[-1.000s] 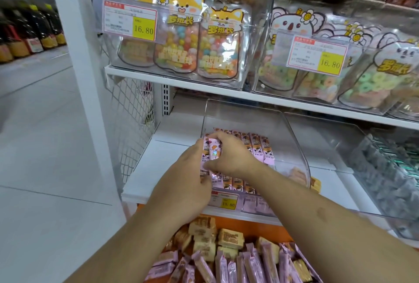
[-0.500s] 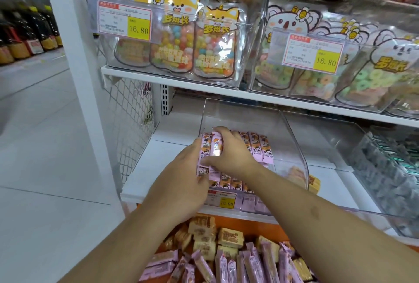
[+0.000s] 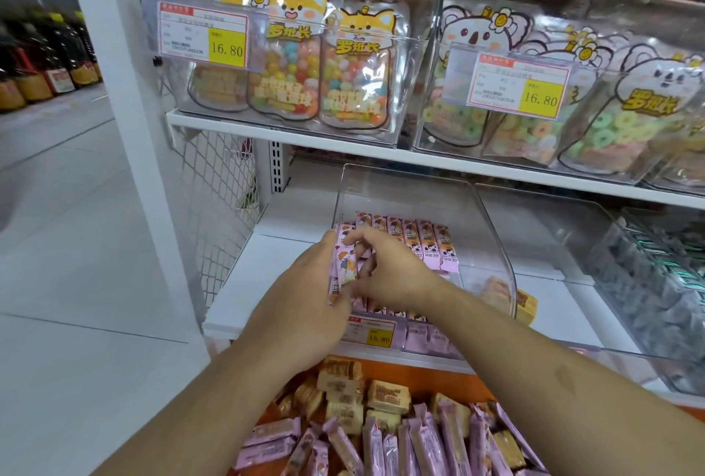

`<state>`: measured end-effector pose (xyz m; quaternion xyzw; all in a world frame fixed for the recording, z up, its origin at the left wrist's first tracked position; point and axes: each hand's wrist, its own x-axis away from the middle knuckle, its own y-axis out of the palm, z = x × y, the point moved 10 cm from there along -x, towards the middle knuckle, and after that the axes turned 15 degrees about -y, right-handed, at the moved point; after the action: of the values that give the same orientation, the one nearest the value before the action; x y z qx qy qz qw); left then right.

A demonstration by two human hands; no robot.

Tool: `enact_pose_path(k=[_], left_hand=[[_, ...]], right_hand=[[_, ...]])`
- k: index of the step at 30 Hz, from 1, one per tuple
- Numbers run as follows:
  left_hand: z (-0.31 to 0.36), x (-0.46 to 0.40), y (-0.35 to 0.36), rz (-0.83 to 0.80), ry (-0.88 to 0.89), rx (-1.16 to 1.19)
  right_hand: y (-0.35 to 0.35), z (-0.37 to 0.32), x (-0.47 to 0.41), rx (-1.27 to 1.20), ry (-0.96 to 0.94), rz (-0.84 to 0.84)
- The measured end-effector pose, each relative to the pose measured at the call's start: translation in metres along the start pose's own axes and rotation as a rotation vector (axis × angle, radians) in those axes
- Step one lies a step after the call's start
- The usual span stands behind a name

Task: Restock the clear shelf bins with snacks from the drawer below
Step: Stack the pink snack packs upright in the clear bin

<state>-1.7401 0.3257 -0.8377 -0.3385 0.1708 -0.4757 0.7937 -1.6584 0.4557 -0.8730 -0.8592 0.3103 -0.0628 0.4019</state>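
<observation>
A clear shelf bin [image 3: 492,246] on the lower shelf holds rows of pink snack bars [image 3: 427,243]. Both hands are inside its left front corner. My left hand [image 3: 305,304] holds a small stack of pink snack bars [image 3: 345,262] upright against the bin's left side. My right hand [image 3: 389,273] has its fingers curled over the same stack from the right, pinching the bars. Below the shelf, the open orange drawer [image 3: 438,384] is full of loose pink bars [image 3: 419,445] and tan square snack packs [image 3: 387,397].
A second clear bin [image 3: 656,285] of dark wrapped sweets stands to the right. Bins of candy bags [image 3: 297,67] with yellow 16.80 price tags fill the shelf above. A white post [image 3: 126,132] and wire mesh stand left; an aisle floor and bottles lie beyond.
Both hands have pushed the held stack of pink bars slightly farther back and left in the bin. My right fingers have shifted over the stack's top.
</observation>
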Motion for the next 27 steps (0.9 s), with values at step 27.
enact_pose_path(k=[27], left_hand=[[-0.002, 0.001, 0.001, -0.023, -0.021, 0.025]], right_hand=[[-0.002, 0.007, -0.007, 0.011, 0.061, 0.081]])
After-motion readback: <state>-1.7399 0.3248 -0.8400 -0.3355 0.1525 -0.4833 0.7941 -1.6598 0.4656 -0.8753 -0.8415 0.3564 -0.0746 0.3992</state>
